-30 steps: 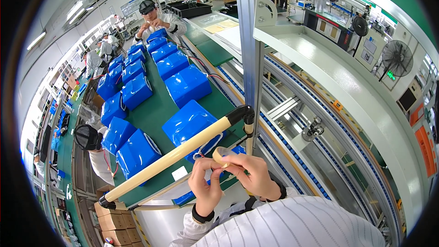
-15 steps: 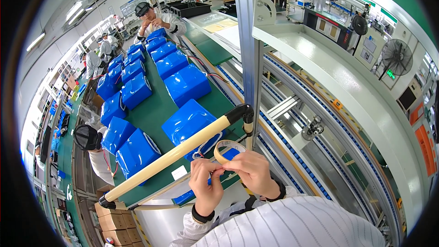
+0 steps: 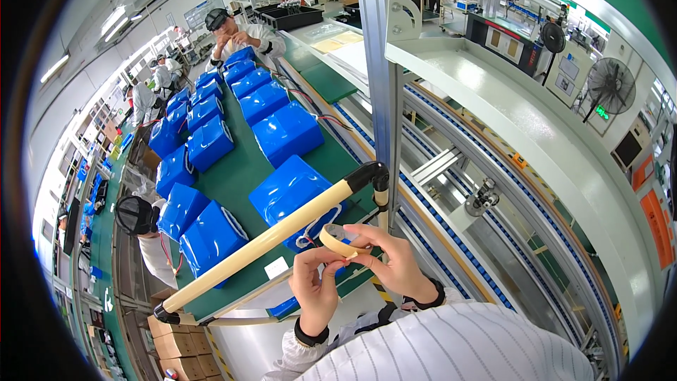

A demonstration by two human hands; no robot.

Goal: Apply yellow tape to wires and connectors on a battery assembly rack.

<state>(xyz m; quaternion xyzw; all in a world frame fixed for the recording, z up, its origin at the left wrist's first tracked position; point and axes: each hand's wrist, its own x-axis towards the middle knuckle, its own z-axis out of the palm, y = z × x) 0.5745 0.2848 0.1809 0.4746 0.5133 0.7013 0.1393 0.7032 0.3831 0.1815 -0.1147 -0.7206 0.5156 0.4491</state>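
A roll of cream masking tape is gripped in my right hand, its fingers on the rim and the thumb below. My left hand is closed, thumb and fingertips pinched at the tape's lower edge, where a small loose flap shows. What exactly lies between the left fingertips is partly hidden. Just beyond my hands, a blue-wrapped battery pack sits on the green table, with a pale cord at its near side. A cream pipe rail crosses in front of it.
More shiny blue packs stand in rows, some with wires. A co-worker works at the far end; another person's capped head is at the left. A metal post and white shelf stand right, above conveyor rails. Cartons lie below.
The tape roll has tipped from nearly upright to flatter and moved slightly left. My right fingers have spread onto its rim, and my hands have moved slightly apart.
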